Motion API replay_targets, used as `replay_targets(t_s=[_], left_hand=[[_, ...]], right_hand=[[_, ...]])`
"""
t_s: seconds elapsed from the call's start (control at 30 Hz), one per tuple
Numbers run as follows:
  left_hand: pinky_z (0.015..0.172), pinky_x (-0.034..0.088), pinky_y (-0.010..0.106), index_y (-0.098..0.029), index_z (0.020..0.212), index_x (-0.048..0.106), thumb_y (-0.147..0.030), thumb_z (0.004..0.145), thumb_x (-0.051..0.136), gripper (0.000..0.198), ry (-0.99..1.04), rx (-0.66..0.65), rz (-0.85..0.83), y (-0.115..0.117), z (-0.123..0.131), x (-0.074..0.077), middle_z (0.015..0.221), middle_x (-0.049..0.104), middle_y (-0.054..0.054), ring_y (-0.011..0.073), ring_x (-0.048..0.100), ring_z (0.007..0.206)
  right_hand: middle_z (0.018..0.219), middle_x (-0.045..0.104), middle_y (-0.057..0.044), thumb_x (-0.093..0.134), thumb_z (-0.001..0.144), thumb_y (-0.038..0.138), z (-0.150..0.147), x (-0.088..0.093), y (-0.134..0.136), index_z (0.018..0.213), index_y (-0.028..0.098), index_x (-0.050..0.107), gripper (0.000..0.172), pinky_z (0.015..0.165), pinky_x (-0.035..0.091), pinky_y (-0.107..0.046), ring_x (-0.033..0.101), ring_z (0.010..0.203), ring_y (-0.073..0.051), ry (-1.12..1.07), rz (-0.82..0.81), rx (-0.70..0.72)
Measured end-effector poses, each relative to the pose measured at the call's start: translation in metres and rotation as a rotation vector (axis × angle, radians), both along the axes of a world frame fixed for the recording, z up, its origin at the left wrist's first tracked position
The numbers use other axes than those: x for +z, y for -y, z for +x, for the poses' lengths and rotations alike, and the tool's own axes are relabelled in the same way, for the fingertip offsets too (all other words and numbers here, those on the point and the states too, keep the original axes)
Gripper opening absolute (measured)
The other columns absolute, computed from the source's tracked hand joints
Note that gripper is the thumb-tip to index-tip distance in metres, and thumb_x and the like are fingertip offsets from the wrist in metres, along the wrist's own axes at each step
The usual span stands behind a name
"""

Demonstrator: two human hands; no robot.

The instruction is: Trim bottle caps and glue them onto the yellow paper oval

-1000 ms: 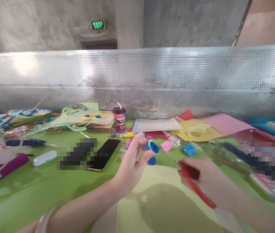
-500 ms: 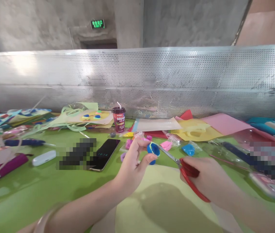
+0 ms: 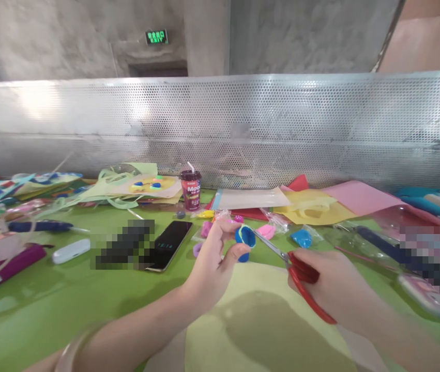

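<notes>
the left hand point(image 3: 212, 263) is pinching the hollow blue piece point(image 3: 245, 236) between its fingers point(image 3: 239, 251) above the table point(image 3: 99, 299); the right hand point(image 3: 332, 274) is gripping the scissors point(image 3: 300, 268); light tip pressure should be preventing dents.

Green table point(image 3: 68, 297), black phone point(image 3: 170, 244), lidded cup point(image 3: 191, 195)

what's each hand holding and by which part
The left hand pinches a small blue cup-shaped piece by its outer side; the right hand holds scissors by the red handles.
</notes>
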State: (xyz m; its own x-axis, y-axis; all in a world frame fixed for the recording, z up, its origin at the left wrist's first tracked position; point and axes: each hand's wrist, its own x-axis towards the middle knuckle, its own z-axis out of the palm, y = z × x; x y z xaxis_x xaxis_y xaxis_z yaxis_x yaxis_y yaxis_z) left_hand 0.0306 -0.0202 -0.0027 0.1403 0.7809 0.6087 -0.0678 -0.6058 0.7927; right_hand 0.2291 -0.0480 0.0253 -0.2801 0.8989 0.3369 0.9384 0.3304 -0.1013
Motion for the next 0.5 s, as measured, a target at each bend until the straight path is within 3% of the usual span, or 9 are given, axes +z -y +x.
replay_targets(t_s=[0.33, 0.5], left_hand=[[0.066, 0.044, 0.025, -0.020, 0.095, 0.042, -0.038, 0.083, 0.050, 0.023, -0.011, 0.002, -0.001, 0.0008, -0.0010, -0.0021, 0.085, 0.054, 0.003, 0.0140, 0.054, 0.079], [0.065, 0.043, 0.024, -0.019, 0.093, 0.042, -0.039, 0.085, 0.047, 0.022, -0.024, 0.009, 0.042, 0.0001, -0.0018, 0.0013, 0.083, 0.052, 0.003, 0.0132, 0.053, 0.076]], right_hand=[[0.046, 0.048, 0.002, 0.038, 0.064, 0.015, 0.0005, -0.0012, -0.0010, 0.052, 0.022, 0.034, 0.015, 0.041, 0.028, -0.024, 0.043, 0.040, -0.012, -0.025, -0.004, 0.010], [0.043, 0.041, 0.004, 0.036, 0.068, 0.015, 0.0010, -0.0025, 0.0018, 0.051, 0.022, 0.027, 0.020, 0.038, 0.026, -0.023, 0.036, 0.039, -0.010, -0.219, -0.181, 0.037]])
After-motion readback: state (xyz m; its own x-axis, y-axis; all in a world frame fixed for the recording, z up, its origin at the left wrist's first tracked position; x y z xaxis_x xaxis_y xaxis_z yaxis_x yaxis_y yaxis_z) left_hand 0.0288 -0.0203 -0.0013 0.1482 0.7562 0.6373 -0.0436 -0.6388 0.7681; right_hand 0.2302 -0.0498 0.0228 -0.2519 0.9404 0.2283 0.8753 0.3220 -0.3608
